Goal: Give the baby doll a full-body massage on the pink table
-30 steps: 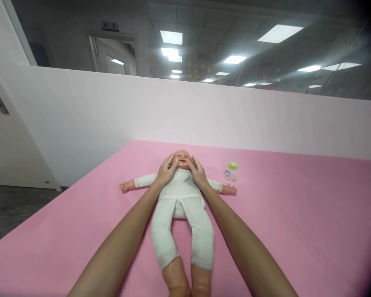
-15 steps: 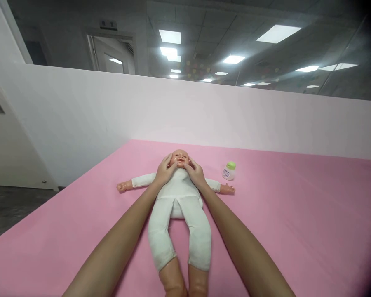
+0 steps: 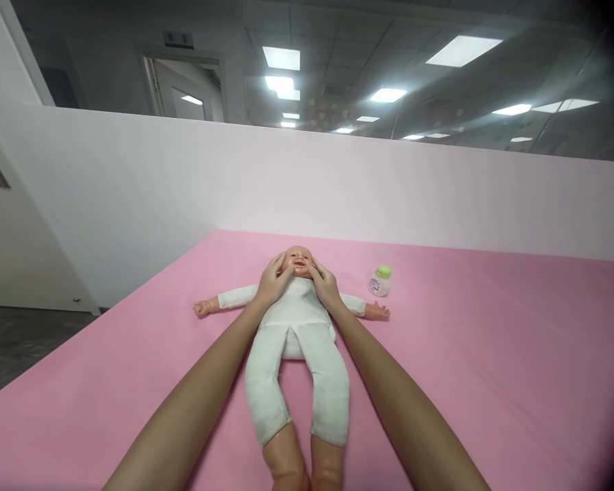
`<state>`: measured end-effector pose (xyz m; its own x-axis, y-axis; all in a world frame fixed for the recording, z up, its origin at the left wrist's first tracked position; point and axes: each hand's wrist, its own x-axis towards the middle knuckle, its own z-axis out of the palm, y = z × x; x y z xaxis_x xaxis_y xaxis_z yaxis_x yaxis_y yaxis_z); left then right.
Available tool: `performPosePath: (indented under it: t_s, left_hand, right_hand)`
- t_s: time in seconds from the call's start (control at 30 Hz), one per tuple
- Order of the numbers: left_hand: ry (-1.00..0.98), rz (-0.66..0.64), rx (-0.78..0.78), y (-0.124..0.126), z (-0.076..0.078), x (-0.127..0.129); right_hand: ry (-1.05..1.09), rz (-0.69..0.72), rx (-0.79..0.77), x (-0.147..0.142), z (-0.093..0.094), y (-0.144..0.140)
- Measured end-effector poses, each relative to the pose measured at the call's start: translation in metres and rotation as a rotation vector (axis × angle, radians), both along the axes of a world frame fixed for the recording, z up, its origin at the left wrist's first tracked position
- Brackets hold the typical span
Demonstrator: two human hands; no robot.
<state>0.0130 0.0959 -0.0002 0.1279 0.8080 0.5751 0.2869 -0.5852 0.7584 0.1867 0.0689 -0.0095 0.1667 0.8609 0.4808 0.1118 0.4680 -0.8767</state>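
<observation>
The plastic baby doll in a white cloth suit [image 3: 297,341] lies on its back near the middle of the pink padded table [image 3: 491,382], arms spread, legs toward the camera; both hands are at its head. The left hand [image 3: 272,281] is half open, fingers curved along the doll's cheek, thumb approx. at the mouth; the right hand [image 3: 326,285] does the same on the other cheek, w/ thumb near the chin. Compared w/ a second ago the thumbs sit a bit closer to the mouth, and the palms stay on the neck and shoulders; it looks like small strokes on the face, no lifting. The small clear bottle with green cap [image 3: 379,281] stands just beyond the doll's arm, not touched.
</observation>
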Motion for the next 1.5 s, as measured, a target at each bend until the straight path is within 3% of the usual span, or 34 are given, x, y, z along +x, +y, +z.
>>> performPosePath:
  t_s: [0.8, 1.5]
  left_hand:
    - [0.041, 0.044, 0.046, 0.0065, -0.0079, 0.0014]
    - [0.022, 0.018, 0.0, -0.0014, -0.0001, 0.0017]
  right_hand:
    - [-0.025, -0.007, 0.03, -0.0003, 0.0008, -0.0039]
    - [-0.009, 0.001, 0.015, -0.0015, 0.005, -0.0053]
